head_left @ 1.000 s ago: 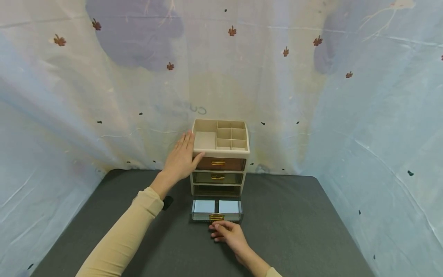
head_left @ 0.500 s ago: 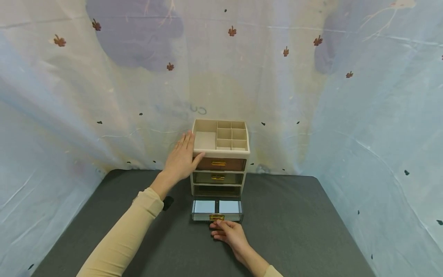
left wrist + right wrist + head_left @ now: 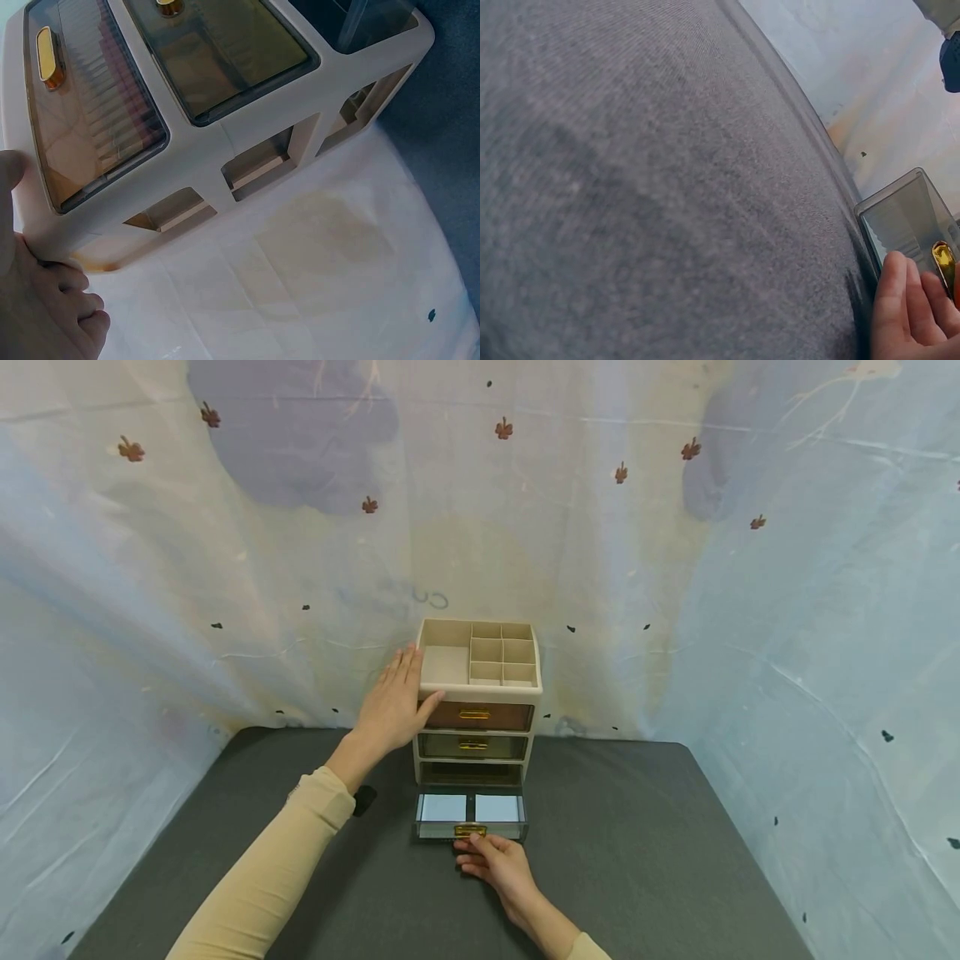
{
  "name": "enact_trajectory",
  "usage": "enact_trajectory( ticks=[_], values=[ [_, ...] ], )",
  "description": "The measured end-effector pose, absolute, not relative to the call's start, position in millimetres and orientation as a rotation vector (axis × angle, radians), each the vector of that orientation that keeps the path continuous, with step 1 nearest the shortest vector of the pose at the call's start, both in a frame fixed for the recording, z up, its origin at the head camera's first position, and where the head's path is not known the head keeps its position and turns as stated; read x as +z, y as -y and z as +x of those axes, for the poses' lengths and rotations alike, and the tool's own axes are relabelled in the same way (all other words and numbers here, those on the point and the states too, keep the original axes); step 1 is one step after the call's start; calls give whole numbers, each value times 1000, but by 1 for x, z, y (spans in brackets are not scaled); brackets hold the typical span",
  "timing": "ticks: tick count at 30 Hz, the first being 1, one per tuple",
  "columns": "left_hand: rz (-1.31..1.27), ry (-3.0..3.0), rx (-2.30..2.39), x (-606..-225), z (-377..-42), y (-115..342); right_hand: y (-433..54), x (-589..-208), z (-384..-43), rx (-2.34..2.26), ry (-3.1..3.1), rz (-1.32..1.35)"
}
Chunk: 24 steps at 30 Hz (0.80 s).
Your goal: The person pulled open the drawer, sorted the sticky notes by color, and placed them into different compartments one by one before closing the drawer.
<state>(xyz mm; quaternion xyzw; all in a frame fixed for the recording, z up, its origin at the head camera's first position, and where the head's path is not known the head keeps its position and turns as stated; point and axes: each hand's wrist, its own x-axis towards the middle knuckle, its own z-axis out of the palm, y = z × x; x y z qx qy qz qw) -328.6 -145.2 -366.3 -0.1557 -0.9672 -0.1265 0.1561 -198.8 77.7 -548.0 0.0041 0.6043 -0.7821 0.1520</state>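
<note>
A cream desktop drawer organizer point(image 3: 477, 691) stands on the dark table. My left hand point(image 3: 388, 706) rests along its upper left side, fingers straight and thumb at the front corner. The left wrist view shows the left hand point(image 3: 56, 300) at the organizer's cream frame point(image 3: 191, 165). The bottom drawer point(image 3: 438, 831), clear and smoky, is pulled out and holds two flat pale blocks point(image 3: 442, 807) side by side. My right hand point(image 3: 506, 872) is at its gold handle point(image 3: 463, 831), thumb on the handle and fingers low at the drawer front. The right wrist view shows the right hand point(image 3: 911, 319) beside the handle point(image 3: 943, 259).
Two upper drawers, one brown point(image 3: 510, 717) and one olive point(image 3: 510, 747), are closed. The organizer's top tray point(image 3: 445, 664) has divided compartments. A dark cloth covers the table point(image 3: 637, 843), and a patterned curtain point(image 3: 600, 568) hangs behind and at both sides.
My right thumb has moved up slightly onto the gold handle. My left hand, the organizer and the pulled-out drawer keep their places.
</note>
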Motion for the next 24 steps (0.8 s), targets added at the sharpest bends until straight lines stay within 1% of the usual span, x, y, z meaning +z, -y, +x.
enact_trajectory(
  ticks=[24],
  values=[
    [-441, 2777, -372, -365, -325, 144, -71, -540, -212, -2277, -1706, 23]
  ],
)
